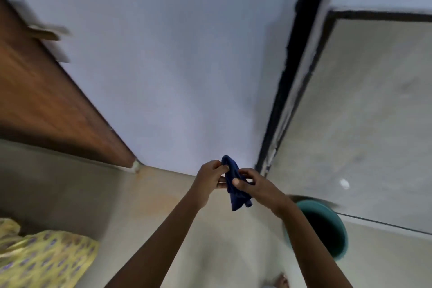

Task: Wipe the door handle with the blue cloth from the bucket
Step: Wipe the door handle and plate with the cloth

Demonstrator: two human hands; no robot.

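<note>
Both of my hands hold a dark blue cloth [235, 190] in front of me, low against the pale wall. My left hand [210, 177] pinches its upper edge, and my right hand [253, 186] grips its middle while the rest hangs down. A teal bucket [336, 236] stands on the floor just right of my right forearm, partly hidden by it. The brown wooden door [46, 105] fills the left side, with its blurred metal handle [48, 31] high up at the far left, well away from both hands.
A pale blue wall [175, 65] lies straight ahead. A black frame edge [297, 77] runs down on the right beside a grey tiled surface [374, 124]. Yellow patterned fabric [42, 257] lies at the lower left. The floor below is beige.
</note>
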